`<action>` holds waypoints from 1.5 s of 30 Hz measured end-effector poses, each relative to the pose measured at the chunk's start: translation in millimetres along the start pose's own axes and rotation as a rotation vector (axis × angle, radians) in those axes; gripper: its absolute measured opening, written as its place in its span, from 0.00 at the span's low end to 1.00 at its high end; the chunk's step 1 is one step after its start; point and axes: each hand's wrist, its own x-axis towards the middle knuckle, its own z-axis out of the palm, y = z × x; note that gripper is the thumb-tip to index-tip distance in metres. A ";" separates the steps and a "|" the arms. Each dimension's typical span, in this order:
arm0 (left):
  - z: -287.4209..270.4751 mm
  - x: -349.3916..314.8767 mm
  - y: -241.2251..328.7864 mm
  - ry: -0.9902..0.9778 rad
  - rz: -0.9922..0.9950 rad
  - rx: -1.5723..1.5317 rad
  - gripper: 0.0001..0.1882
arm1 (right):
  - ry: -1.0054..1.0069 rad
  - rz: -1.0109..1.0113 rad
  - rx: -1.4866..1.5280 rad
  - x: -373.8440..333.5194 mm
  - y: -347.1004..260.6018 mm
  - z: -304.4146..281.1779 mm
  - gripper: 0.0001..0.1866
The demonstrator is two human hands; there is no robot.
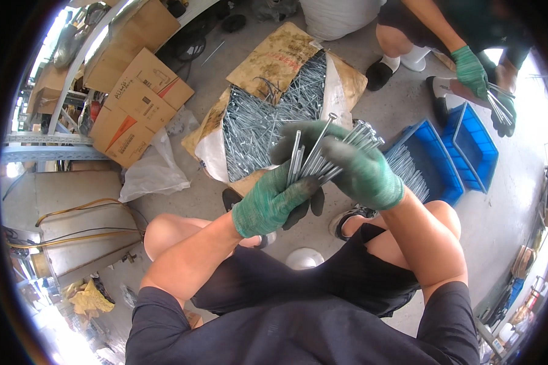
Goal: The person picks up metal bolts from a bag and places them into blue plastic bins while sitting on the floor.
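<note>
Both my hands wear green gloves with dark palms and meet in front of me. My left hand is closed around the lower part of a bundle of long, thin silver bolts. My right hand is wrapped round the same bundle from the other side, its fingers slightly blurred. Several bolt heads stick out past the right hand's fingers, and a few bolts stand apart above the left thumb. Beyond my hands, a torn-open sack holds a heap of loose long bolts.
Two blue plastic bins stand to the right; the nearer one holds bolts laid side by side. A co-worker's gloved hands hold a few bolts at the upper right. Cardboard boxes and a plastic bag lie left.
</note>
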 end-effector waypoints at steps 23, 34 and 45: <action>12.9 2.3 -4.7 0.090 -0.047 -0.234 0.18 | 0.587 -0.243 -0.237 -9.6 -33.7 -9.8 0.33; 14.6 26.1 -18.9 0.088 0.092 -0.401 0.17 | -0.121 -0.842 -1.260 -3.4 13.7 25.8 0.10; -1.9 26.4 -12.8 0.231 0.003 -0.775 0.18 | -0.045 -0.641 -0.896 -14.3 17.6 -0.8 0.26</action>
